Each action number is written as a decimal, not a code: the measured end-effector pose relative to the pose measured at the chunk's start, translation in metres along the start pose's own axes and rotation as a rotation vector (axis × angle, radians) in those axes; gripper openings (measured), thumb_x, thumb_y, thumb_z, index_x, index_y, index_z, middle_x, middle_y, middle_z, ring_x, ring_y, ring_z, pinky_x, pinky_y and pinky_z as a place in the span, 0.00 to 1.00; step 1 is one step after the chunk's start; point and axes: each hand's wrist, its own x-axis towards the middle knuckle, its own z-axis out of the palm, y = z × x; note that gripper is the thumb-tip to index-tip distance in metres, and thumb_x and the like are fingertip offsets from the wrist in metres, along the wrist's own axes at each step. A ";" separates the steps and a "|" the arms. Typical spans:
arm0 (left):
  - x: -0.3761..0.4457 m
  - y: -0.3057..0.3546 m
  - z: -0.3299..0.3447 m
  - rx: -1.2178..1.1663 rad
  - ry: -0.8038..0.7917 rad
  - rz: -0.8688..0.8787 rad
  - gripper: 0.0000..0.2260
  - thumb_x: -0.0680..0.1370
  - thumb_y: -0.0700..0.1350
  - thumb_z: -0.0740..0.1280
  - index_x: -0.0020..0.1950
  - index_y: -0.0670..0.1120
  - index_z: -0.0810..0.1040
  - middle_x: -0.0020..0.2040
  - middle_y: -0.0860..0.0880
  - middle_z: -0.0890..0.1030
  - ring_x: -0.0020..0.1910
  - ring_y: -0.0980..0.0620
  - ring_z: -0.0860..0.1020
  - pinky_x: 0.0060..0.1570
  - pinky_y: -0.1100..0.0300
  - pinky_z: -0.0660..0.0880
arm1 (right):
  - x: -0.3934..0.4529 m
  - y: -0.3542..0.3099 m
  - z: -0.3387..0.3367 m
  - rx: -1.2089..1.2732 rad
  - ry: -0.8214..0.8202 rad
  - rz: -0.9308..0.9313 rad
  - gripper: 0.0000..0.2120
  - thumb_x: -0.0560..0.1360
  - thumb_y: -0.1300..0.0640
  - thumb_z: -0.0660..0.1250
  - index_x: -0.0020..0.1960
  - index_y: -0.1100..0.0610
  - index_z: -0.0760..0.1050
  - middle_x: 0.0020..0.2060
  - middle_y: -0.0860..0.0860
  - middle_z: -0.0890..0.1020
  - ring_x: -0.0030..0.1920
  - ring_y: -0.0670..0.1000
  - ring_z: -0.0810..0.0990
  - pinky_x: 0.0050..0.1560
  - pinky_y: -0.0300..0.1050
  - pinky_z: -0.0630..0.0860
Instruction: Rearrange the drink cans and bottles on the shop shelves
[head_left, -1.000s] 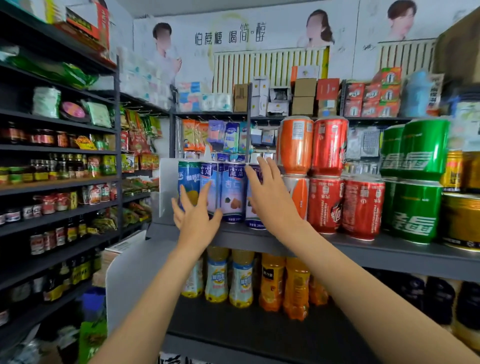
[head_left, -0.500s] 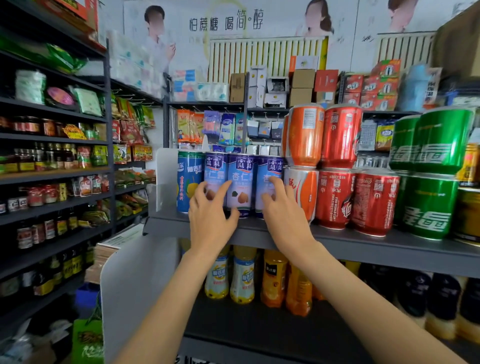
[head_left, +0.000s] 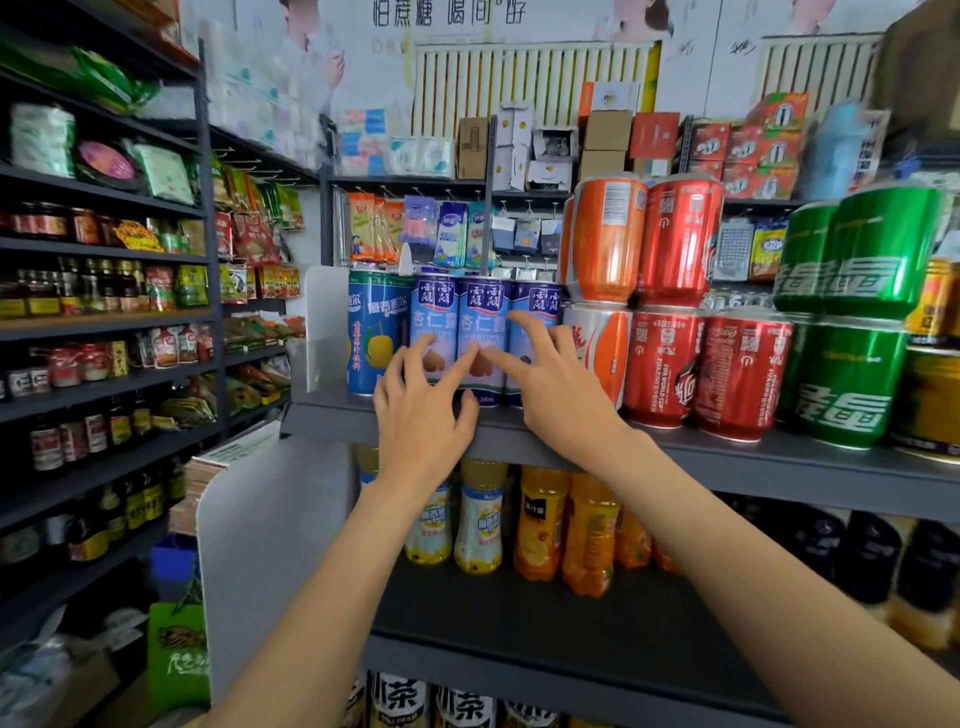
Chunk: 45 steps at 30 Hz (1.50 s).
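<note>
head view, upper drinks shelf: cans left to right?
White end divider → blue pear can → three pale blue almond cans → orange cans, stacked → red cans, stacked → green cans, stacked → gold cans.

Both hands — left hand (head_left: 421, 415), right hand (head_left: 558, 395) — touch the light-blue cans (head_left: 480, 332); fingers spread.

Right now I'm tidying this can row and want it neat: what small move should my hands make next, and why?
Probably a gentle push with both hands to square the three light blue cans back on the top shelf. The left hand and right hand already have spread fingertips on the can fronts, with no grip around any can, and the cans sit near the shelf's front edge.
</note>
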 end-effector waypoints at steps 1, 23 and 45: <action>0.000 0.000 0.000 0.013 -0.008 0.004 0.22 0.75 0.53 0.54 0.69 0.56 0.70 0.70 0.43 0.67 0.68 0.40 0.65 0.61 0.41 0.65 | 0.000 -0.002 0.000 0.000 -0.007 -0.008 0.28 0.74 0.67 0.58 0.72 0.51 0.63 0.74 0.56 0.55 0.66 0.61 0.59 0.55 0.49 0.75; -0.023 0.008 -0.005 -0.214 0.161 -0.169 0.17 0.77 0.41 0.60 0.66 0.47 0.72 0.69 0.41 0.65 0.68 0.42 0.65 0.66 0.46 0.58 | -0.043 0.011 0.000 0.232 0.124 -0.083 0.26 0.69 0.74 0.61 0.66 0.61 0.72 0.62 0.63 0.71 0.57 0.63 0.71 0.53 0.60 0.76; -0.175 0.324 0.152 -0.556 -0.131 0.441 0.13 0.73 0.40 0.58 0.54 0.45 0.77 0.56 0.47 0.70 0.55 0.48 0.71 0.56 0.51 0.64 | -0.415 0.267 -0.024 0.029 0.026 0.606 0.18 0.69 0.70 0.65 0.58 0.65 0.71 0.58 0.65 0.70 0.55 0.65 0.71 0.42 0.58 0.77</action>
